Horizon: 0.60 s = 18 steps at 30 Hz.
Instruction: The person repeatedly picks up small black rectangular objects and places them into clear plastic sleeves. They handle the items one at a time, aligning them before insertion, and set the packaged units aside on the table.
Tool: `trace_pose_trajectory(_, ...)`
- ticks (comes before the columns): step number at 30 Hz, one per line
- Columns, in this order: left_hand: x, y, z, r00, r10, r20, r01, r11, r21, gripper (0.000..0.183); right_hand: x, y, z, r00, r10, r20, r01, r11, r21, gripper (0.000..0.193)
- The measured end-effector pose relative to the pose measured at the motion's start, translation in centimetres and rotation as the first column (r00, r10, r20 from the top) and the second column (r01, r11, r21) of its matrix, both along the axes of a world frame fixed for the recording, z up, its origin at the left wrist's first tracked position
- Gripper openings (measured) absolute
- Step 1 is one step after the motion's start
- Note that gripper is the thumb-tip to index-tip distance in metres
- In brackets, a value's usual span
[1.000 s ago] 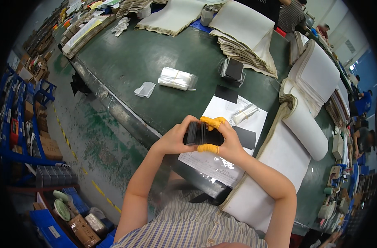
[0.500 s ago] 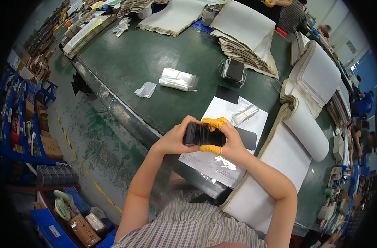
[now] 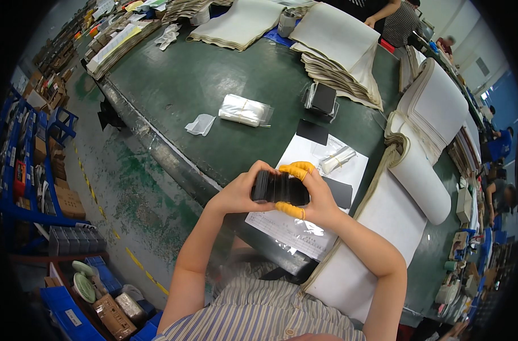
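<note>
A thick stack of thin black cards [image 3: 264, 187] is held on edge between my hands, above a printed white sheet [image 3: 290, 232]. My left hand [image 3: 239, 190] grips its left end, thumb below and fingers above. Around the right part curves my right hand [image 3: 321, 200], with yellow finger covers on its thumb and fingers. Between the hands the cards are parted, some standing loosely apart. A flat black piece [image 3: 312, 132] lies at the sheet's far edge, and another black piece [image 3: 341, 193] sits right of my right hand. Beside them rests a banded bundle of clear bags [image 3: 337, 159].
On the green table [image 3: 173, 113] are a larger clear-bag bundle [image 3: 242, 109], a small clear bag [image 3: 200, 125] and a wrapped black block [image 3: 321, 98]. Large paper stacks [image 3: 341, 40] and a curled paper roll [image 3: 421, 176] border it. A co-worker's hand [image 3: 378, 18] shows at the far side.
My right-hand fingers have shifted slightly, and the cards between my hands are spread a little differently. At the far side, the co-worker's arm has moved.
</note>
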<state>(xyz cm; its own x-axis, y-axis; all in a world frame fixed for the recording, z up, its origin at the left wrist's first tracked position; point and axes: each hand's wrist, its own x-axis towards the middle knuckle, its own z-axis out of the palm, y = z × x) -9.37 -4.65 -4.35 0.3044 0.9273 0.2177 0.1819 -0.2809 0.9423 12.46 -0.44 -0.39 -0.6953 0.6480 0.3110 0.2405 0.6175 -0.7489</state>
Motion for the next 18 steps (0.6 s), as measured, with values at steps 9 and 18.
trace_pose_trajectory(9, 0.5, 0.2, -0.5, 0.998, 0.023, -0.052, -0.020, 0.998, 0.054, 0.068, -0.8, -1.0, 0.2, 0.999, -0.031, 0.022, 0.033, 0.995, -0.099, 0.086)
trace_pose_trajectory(18, 0.4, 0.2, -0.2, 0.999, -0.010, -0.037, 0.008, 0.999, -0.049, 0.075, -1.3, -0.7, -0.3, 0.995, -0.081, 0.057, 0.085, 0.994, -0.069, 0.074)
